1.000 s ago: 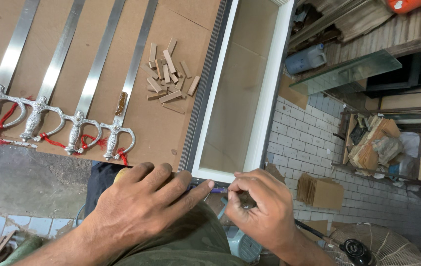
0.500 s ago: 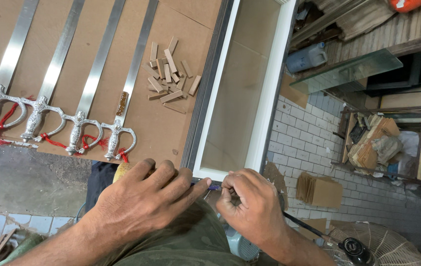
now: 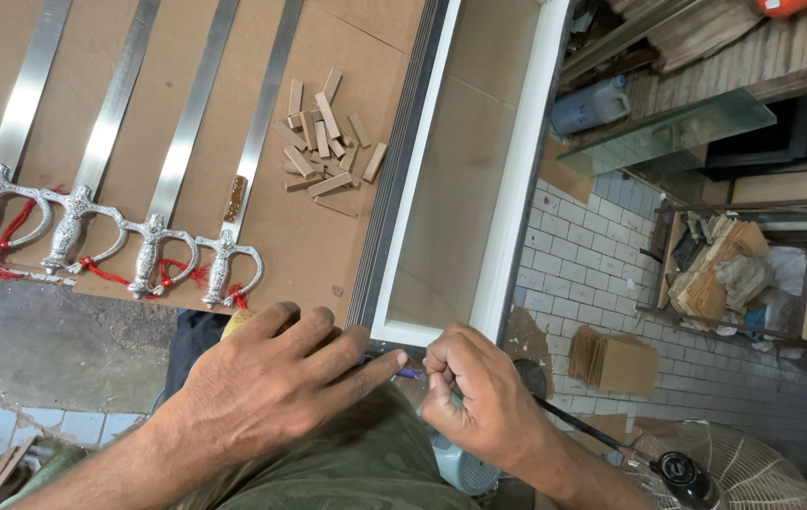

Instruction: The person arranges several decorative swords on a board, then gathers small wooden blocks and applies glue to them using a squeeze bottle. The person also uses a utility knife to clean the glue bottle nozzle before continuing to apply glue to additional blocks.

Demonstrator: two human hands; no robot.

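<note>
Four silver-hilted steel swords (image 3: 153,241) with red tassels lay in a row on the brown fibreboard desk (image 3: 328,236), up and left of the left hand. A pile of small wooden offcut blocks (image 3: 328,142) sat well above that hand.

Left hand (image 3: 276,387) lay flat, fingers spread and closed on nothing, pressing the near end of the long white-framed shallow box (image 3: 460,189), index tip at its corner. Right hand (image 3: 479,401) was curled tight just beside that corner, pinching a thin purple-tipped tool (image 3: 410,374); most of it hidden.

Risk, as judged: the tool tip worked close to the left index finger, so a slip could nick it, or mar the white frame.
</note>
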